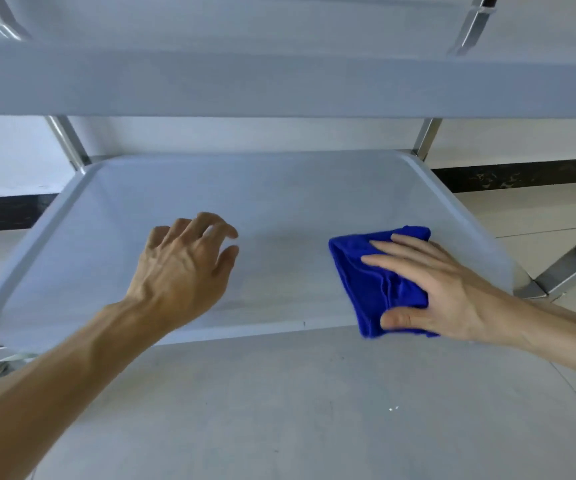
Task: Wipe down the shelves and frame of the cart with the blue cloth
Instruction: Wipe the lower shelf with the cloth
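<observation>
Big grey cart [279,84] fills the view, its upper shelf [279,81] overhanging the lower shelf [272,209], a raised rim all round and plenty of bare tray in the middle. Right hand [442,289] lies flat, fingers straight, pressing the blue cloth [369,282] near the right rim by the front edge. Left hand [182,268] hovers loose over the centre-left, fingers relaxed and apart, gripping nothing.

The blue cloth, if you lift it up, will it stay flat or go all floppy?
Probably floppy: the blue cloth already lies bunched in soft folds under the right hand. Likely light too. It looks fuzzy, so it shouldn't slip easily.
</observation>
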The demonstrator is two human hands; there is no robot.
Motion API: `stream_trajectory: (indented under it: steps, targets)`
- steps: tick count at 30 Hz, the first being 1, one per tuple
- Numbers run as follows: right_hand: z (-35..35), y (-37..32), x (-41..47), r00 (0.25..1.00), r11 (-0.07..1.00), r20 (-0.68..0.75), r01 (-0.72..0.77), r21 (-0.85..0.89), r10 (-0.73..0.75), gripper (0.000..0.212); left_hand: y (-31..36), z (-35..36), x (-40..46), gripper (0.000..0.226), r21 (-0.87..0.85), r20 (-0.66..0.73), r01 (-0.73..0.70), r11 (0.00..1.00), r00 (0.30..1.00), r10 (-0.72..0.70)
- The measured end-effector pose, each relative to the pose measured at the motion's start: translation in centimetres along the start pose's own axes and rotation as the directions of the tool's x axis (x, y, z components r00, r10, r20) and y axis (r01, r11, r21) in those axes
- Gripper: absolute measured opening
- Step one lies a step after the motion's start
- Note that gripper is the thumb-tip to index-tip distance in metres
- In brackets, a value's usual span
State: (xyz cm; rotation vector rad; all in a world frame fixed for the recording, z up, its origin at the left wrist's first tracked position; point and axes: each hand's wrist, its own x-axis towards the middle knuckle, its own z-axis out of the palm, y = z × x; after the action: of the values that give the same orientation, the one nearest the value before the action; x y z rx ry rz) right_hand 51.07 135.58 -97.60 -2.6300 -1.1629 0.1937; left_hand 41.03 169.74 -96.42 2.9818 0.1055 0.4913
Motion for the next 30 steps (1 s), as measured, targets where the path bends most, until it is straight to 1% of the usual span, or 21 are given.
stream_trajectory:
  steps: [2,3,4,7,10,13,17,22,26,28,30]
  targets:
    - [1.3,-1.7,-0.3,0.994,0.988,0.001,0.109,-0.112,-0.109,0.09,-1.0,-0.9,-1.7,0.032,0.051,0.032,-0.026,0.998,0.999,0.024]
    - [1.8,-2.6,-0.1,0.988,0.973,-0.023,0.146,-0.178,-0.153,0.091,-1.4,-1.1,-2.3,0.034,0.068,0.056,-0.021,0.997,0.998,0.017]
    - [2.2,-3.7,0.4,0.983,0.959,-0.052,0.159,-0.233,-0.176,0.092,-1.9,-1.2,-2.8,0.037,0.076,0.087,-0.001,0.997,0.996,-0.005]
    - [2.7,-7.2,2.6,0.986,0.93,-0.077,0.114,-0.35,-0.149,0.096,-3.0,-0.7,-3.2,0.047,0.057,0.187,0.087,0.995,0.978,-0.096]
    - [3.9,-10.7,4.7,0.984,0.926,-0.08,0.119,-0.358,-0.157,0.097,-3.2,0.8,-3.3,0.049,0.034,0.235,0.128,0.991,0.963,-0.132]
    - [5.1,-12.9,6.1,0.981,0.91,-0.065,0.142,-0.39,-0.181,0.094,-3.1,1.5,-3.5,0.05,-0.027,0.189,0.168,0.985,0.969,-0.16]
    - [5.1,-12.1,6.3,0.976,0.892,-0.059,0.166,-0.42,-0.21,0.089,-3.1,1.7,-3.4,0.061,-0.028,0.15,0.151,0.988,0.978,-0.146]
    - [5.0,-11.8,6.9,0.982,0.898,-0.066,0.132,-0.42,-0.175,0.092,-2.2,1.9,-2.8,0.058,-0.029,0.146,0.179,0.983,0.974,-0.173]
    - [5.3,-12.0,7.7,0.982,0.908,-0.111,0.095,-0.408,-0.152,0.093,-1.7,2.1,-2.3,0.06,-0.042,0.146,0.188,0.981,0.973,-0.18]
    - [5.2,-11.2,7.7,0.974,0.905,-0.119,0.13,-0.406,-0.193,0.091,-1.5,2.2,-2.1,0.061,-0.051,0.146,0.186,0.981,0.973,-0.177]
    - [4.6,-9.6,7.2,0.95,0.893,-0.138,0.206,-0.401,-0.281,0.086,-1.4,2.1,-2.0,0.061,-0.048,0.144,0.172,0.984,0.976,-0.163]
